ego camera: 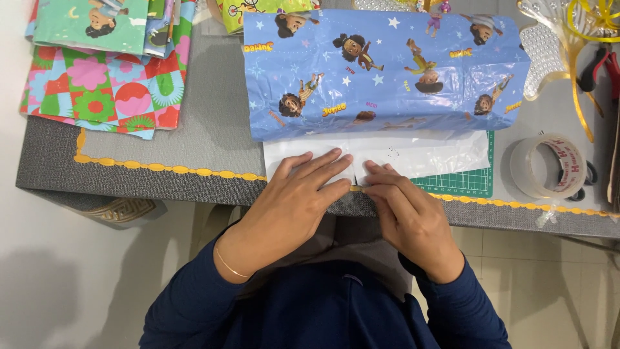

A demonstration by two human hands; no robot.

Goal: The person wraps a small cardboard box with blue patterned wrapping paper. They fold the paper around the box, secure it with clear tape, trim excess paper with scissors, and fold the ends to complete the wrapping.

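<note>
at the near edge of the grey table [213, 139], both hands are flat and open, gripping nothing: left hand [294, 200] and right hand [407, 210] press the white paper flap [413, 155] down. looks like the folding step on the blue-wrapped box [381, 71], which lies just beyond the fingertips. likely next: keep the crease pinned; the tape roll [549, 167] sits to the right.
</note>
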